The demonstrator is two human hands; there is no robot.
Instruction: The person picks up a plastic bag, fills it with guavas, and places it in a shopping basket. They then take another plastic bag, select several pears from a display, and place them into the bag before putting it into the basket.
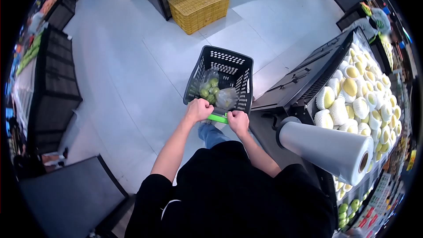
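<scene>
Both my hands are closed round the green and grey handle [217, 117] of a black shopping cart [208, 61]. My left hand [199, 109] wraps the handle's left end, and my right hand [238, 121] wraps its right end. Inside the perforated basket, close to the handle, lies a clear plastic bag of round green fruit [209, 91]. Beside it on the right sits another clear plastic bag [227, 98], whose contents I cannot make out. The cart stands directly in front of my body on the floor.
At right, a dark display stand holds yellow fruit in white foam nets [350, 87], with a plastic bag roll [326, 147] jutting from its near edge. Ahead is a yellow woven box [199, 6]. Black stands [55, 88] line the left; a dark panel [72, 194] is at lower left.
</scene>
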